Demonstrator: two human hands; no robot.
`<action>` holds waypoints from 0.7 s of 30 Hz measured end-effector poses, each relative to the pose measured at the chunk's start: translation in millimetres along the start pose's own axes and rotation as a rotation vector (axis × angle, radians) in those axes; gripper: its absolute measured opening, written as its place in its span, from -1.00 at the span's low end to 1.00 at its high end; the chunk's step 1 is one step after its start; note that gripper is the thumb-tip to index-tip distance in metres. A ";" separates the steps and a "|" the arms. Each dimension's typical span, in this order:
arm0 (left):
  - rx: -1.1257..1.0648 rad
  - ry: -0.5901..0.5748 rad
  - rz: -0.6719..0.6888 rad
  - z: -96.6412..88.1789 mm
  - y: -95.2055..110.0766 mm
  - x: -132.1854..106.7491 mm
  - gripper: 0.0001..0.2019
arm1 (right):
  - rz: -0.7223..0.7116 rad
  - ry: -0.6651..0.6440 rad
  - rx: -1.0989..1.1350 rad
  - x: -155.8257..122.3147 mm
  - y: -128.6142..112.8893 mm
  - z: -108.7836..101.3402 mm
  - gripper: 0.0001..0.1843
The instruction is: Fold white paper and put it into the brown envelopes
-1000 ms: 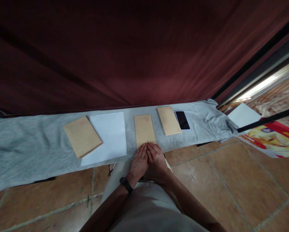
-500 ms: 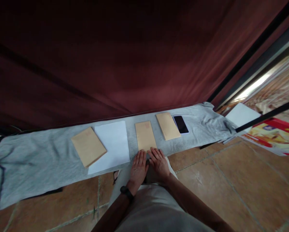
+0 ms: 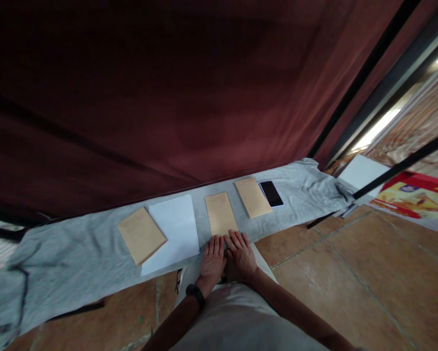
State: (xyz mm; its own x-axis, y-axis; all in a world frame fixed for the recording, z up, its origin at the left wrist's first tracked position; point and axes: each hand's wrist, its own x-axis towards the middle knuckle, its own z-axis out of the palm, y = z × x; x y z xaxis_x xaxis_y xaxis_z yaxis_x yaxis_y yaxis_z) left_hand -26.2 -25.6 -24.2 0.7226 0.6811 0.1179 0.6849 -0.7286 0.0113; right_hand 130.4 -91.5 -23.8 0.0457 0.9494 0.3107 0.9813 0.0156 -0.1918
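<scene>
My left hand [image 3: 212, 258] and my right hand [image 3: 242, 254] lie flat side by side on my lap, fingers stretched forward, open and holding nothing. A dark band sits on my left wrist. Their fingertips reach the near edge of a brown envelope [image 3: 221, 213] lying on a long grey cloth [image 3: 76, 258]. To the left lie a white sheet of paper [image 3: 175, 229] and another brown envelope [image 3: 141, 235] overlapping its left side. To the right lies a third brown envelope [image 3: 252, 196] with a black phone [image 3: 271, 193] beside it.
A dark red curtain [image 3: 168, 97] hangs behind the cloth. Brown floor tiles [image 3: 350, 273] spread to the right. At the far right lie a white sheet [image 3: 361, 171] and a red and yellow printed package [image 3: 412, 197], crossed by a dark bar [image 3: 402, 165].
My hands have drawn back slightly from the middle envelope and parted a little. The camera has tilted up and left, so everything sits lower in view.
</scene>
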 end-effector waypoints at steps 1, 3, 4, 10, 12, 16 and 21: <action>-0.004 0.007 0.006 -1.6 -0.4 -0.1 -0.37 | 0.002 0.004 0.015 -0.4 0.6 0.0 -0.40; -0.019 0.022 0.020 -4.4 -2.0 -1.1 -0.40 | 0.008 0.008 0.043 -0.7 1.9 -0.3 -0.40; -0.028 0.031 0.025 -5.4 -3.2 -2.0 -0.40 | 0.010 0.009 0.053 -0.9 2.6 -0.3 -0.40; -0.037 0.045 0.047 -8.1 -8.4 -4.7 -0.42 | -0.008 -0.003 0.058 -3.5 7.8 0.7 -0.36; -0.009 0.020 0.047 -11.3 -7.8 -1.4 -0.45 | -0.012 -0.019 0.062 -3.2 8.3 -0.9 -0.34; 0.061 -0.031 0.052 -20.1 -4.2 7.8 -0.46 | 0.003 -0.084 0.066 2.5 5.1 -7.1 -0.33; 0.088 -0.048 0.051 -22.6 -0.7 13.1 -0.41 | -0.094 -0.129 0.082 6.0 5.1 -6.0 -0.21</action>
State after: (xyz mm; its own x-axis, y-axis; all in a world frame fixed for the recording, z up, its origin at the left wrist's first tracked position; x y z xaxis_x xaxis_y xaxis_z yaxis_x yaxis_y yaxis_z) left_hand -19.4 -17.8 -0.2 0.7592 0.6472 0.0686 0.6509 -0.7548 -0.0815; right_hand 136.8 -87.6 -17.3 -0.0753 0.9747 0.2103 0.9614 0.1269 -0.2441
